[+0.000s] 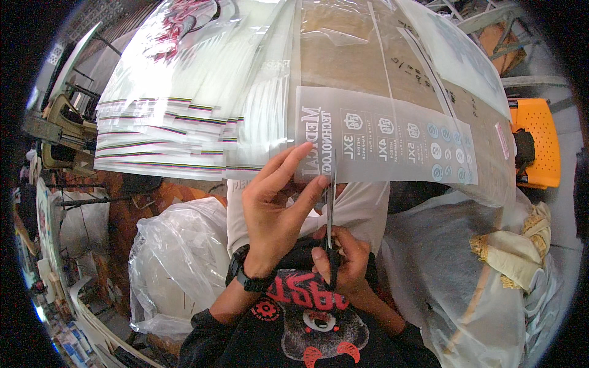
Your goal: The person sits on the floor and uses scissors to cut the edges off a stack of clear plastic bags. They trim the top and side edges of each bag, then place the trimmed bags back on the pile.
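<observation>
A translucent film sheet [399, 138] with white and pale blue print lies across the near edge of the work surface. My left hand [273, 205] is on its near left part, thumb and forefinger at the film's edge; its other fingers are partly hidden. In my right hand [353, 257], below the edge, is a pair of scissors [329, 211] with black handles. Their blades point away from me and run up against the film beside my left thumb. How far the blades are apart is hard to make out.
Stacked film sheets [165, 138] with striped edges lie at the left, beside plastic-covered brown board [343, 55]. A clear plastic bag [178, 264] stands lower left. An orange plastic piece [540, 144] and cream cloth [515, 257] on plastic sheeting [435, 264] are at the right.
</observation>
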Demonstrator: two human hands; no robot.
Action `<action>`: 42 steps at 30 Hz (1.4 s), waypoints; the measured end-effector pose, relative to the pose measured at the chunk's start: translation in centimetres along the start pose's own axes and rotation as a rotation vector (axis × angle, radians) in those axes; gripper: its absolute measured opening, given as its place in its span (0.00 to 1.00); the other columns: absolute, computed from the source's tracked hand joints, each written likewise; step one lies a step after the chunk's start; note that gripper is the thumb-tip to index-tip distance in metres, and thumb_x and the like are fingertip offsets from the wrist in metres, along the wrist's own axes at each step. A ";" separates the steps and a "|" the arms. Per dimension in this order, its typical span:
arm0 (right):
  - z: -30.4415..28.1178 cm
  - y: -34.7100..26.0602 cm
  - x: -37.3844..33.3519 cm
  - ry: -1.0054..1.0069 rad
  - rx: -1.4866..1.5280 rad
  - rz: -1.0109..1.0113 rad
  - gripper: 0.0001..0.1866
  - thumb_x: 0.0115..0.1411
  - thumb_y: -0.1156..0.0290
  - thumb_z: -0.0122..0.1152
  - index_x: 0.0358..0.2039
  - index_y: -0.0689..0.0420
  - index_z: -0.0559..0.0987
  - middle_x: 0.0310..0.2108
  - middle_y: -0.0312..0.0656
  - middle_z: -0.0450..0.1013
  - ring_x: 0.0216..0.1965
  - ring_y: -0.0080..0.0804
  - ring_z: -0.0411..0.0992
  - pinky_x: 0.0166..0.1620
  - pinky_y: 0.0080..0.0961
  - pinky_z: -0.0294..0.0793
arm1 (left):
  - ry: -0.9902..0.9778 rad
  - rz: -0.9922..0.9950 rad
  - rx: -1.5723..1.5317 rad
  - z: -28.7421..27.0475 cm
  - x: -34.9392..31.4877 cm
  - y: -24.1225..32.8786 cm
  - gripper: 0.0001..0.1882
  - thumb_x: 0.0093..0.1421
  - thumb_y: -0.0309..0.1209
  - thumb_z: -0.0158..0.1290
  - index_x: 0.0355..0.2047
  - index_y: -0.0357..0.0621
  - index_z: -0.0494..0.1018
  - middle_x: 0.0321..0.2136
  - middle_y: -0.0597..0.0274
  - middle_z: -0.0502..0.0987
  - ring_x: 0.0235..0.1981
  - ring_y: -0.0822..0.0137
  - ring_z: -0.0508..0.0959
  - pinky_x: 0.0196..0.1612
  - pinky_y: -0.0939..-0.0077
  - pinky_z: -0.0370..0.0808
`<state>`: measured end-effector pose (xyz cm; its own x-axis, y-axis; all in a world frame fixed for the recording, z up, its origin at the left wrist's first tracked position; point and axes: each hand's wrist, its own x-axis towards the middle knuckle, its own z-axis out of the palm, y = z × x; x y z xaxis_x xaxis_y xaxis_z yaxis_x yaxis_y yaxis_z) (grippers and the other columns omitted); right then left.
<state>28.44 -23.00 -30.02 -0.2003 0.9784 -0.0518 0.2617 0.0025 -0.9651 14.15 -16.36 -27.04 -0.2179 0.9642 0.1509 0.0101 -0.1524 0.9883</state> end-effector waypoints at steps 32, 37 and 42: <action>0.4 0.5 -0.6 0.060 -0.017 0.049 0.15 0.54 0.68 0.66 0.40 0.61 0.77 0.26 0.44 0.77 0.25 0.34 0.77 0.31 0.28 0.75 | -0.018 -0.012 0.026 0.1 -0.1 0.1 0.25 0.53 0.16 0.60 0.54 0.33 0.71 0.49 0.58 0.73 0.33 0.80 0.75 0.33 0.86 0.77; 0.0 -0.2 0.1 0.015 0.041 0.144 0.15 0.55 0.67 0.65 0.41 0.60 0.76 0.26 0.45 0.77 0.25 0.34 0.78 0.31 0.29 0.75 | -0.039 -0.024 0.061 -0.1 -0.4 0.6 0.25 0.54 0.16 0.59 0.54 0.33 0.71 0.49 0.57 0.73 0.32 0.78 0.77 0.32 0.85 0.77; 0.1 -0.3 0.3 0.022 0.034 0.131 0.16 0.55 0.67 0.64 0.42 0.60 0.75 0.27 0.46 0.77 0.26 0.35 0.78 0.32 0.30 0.75 | -0.032 -0.004 0.056 -0.1 -0.4 0.5 0.26 0.54 0.16 0.59 0.54 0.33 0.70 0.50 0.56 0.73 0.32 0.78 0.77 0.31 0.85 0.77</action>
<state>28.25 -22.75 -29.75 -0.1461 0.9741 -0.1725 0.2517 -0.1320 -0.9588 14.17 -16.82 -26.57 -0.1866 0.9714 0.1470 0.0637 -0.1373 0.9885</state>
